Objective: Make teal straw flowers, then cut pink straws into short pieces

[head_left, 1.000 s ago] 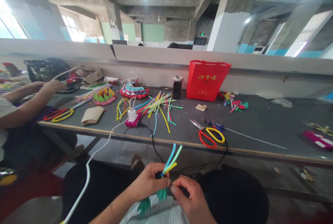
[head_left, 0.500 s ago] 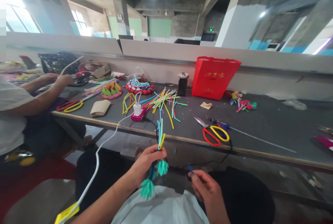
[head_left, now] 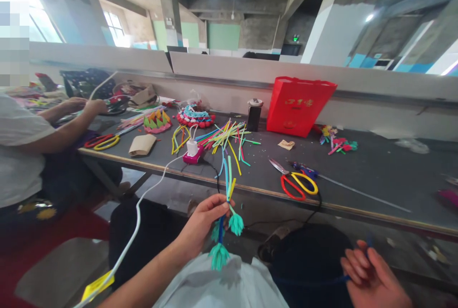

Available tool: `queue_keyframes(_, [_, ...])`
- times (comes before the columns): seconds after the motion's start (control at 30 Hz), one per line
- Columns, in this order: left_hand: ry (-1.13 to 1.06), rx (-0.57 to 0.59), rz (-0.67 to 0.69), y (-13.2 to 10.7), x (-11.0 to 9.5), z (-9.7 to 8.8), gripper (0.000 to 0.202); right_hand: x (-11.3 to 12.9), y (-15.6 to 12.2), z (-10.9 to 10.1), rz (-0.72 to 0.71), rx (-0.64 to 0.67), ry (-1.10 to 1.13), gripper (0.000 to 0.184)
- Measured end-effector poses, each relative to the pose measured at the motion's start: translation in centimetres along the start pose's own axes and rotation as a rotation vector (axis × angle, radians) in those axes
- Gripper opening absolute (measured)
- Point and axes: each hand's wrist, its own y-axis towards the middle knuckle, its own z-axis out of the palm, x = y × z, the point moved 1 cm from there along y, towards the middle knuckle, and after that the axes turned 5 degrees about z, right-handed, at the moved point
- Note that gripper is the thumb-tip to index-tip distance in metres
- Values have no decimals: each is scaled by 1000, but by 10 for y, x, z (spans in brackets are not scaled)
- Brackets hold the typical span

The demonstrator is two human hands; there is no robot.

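Between the thumb and fingers of my left hand point(head_left: 209, 215) is a bunch of pipe-cleaner flowers, pale blue, green and yellow stems point(head_left: 229, 179) pointing up. Its teal fringed blooms point(head_left: 219, 256) hang below, and dark blue wrapping runs along a stem under the hand. Off to the lower right, my right hand point(head_left: 372, 270) is curled and blurred by motion. A thin blue strand point(head_left: 311, 280) stretches over my dark trouser leg to its fingers, with a blue end above them. Nearest on the table are scissors point(head_left: 294, 181) with one red and one yellow handle.
Loose coloured pipe cleaners point(head_left: 229, 136) lie on the dark table point(head_left: 343, 169) by a white charger point(head_left: 192, 147). A glue gun point(head_left: 304, 169), red bag point(head_left: 300, 107) and black bottle point(head_left: 254, 116) stand or lie behind. A white cable point(head_left: 138, 222) crosses at left, beside a co-worker's arm point(head_left: 67, 131).
My right hand has swung far to the right, away from my left hand, drawing the blue strand out. The left hand has shifted slightly right with the flowers.
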Motion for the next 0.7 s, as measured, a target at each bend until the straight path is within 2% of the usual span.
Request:
queue_keyframes(0.13, [-26,-23,-21,1,2,-1,24,-9,12,-36,-251,-176,-432,24])
queue_keyframes(0.27, [-41,-23,-24,0,3,0,30,-38,22,-60,-286,-298,-760,33])
queue_keyframes(0.33, [-23,-31,-16,-2,2,2,30,-52,24,-60,-344,-327,-992,38])
queue_keyframes(0.47, [30,-17,-10,-5,3,3,32,-67,14,-42,-752,-329,-1403,52])
queue_keyframes(0.57, [42,4,-24,-6,4,3,33,-70,4,-36,-964,-373,-1587,59])
queue_keyframes(0.63, [40,3,-38,-7,5,4,33,-77,-3,-44,-1048,-316,-1600,53])
queue_keyframes(0.7, [32,-2,-50,-7,6,4,32,-93,-12,-58,-1062,-89,-1532,34])
